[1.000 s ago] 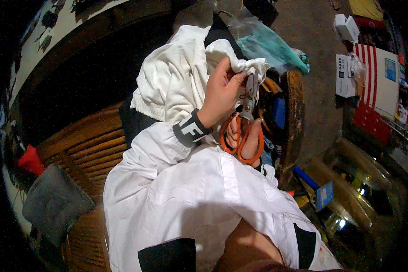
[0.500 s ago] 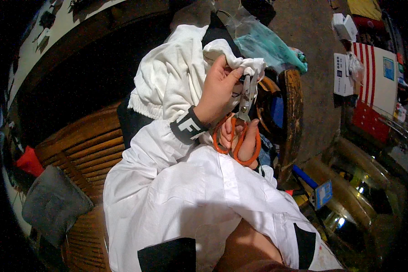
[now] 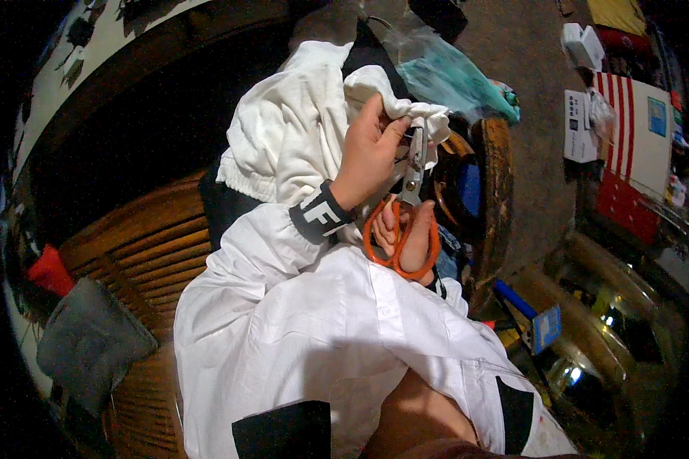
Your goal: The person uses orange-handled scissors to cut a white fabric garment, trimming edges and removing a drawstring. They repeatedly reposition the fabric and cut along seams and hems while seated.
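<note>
A white cloth garment with a gathered, ribbed edge lies bunched in front of me. My left hand pinches a fold of it between thumb and fingers. Below and to the right, my right hand has its thumb and fingers through the orange loops of a pair of scissors. Their metal blades point away from me and sit together. The tips reach the folded cloth edge just right of my left fingertips; whether cloth lies between them, I cannot tell.
A slatted wooden bench runs along the left, with a grey cushion on it. Its carved wooden armrest stands close to my right. A green plastic bag lies beyond. White boxes stand at the far right.
The scissor blades have come together and the orange loops have moved closer to each other. My left hand keeps its pinch on the cloth in nearly the same place.
</note>
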`<state>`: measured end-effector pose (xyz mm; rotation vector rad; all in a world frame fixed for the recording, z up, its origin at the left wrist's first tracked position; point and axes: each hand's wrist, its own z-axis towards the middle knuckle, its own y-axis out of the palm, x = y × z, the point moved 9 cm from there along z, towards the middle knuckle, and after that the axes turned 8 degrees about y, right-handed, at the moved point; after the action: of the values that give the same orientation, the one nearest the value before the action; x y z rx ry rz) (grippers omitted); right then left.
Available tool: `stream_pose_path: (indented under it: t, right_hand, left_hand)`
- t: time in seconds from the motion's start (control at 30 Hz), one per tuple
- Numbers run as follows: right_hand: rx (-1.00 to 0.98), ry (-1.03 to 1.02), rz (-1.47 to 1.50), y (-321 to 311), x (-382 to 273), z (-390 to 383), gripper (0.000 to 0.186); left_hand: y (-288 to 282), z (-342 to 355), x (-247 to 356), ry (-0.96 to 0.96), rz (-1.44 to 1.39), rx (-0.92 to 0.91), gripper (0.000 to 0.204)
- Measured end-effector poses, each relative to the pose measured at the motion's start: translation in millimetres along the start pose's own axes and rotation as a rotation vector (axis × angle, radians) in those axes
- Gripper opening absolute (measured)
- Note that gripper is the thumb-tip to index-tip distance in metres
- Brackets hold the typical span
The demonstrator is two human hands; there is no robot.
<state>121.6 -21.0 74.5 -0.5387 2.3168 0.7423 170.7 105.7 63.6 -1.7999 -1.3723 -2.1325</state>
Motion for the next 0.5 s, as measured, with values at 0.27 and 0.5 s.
stream_pose_path:
  t: [0.27,0.5]
  right_hand:
    - [0.050,0.004,-0.069,1,-4,4,0.068]
    - [-0.011,0.052,0.058,-6,8,6,0.058]
  left_hand:
    - [-2,-3,6,0.086,0.077,0.000,0.009]
    - [-12,2,-2,0.029,0.118,0.017,0.011]
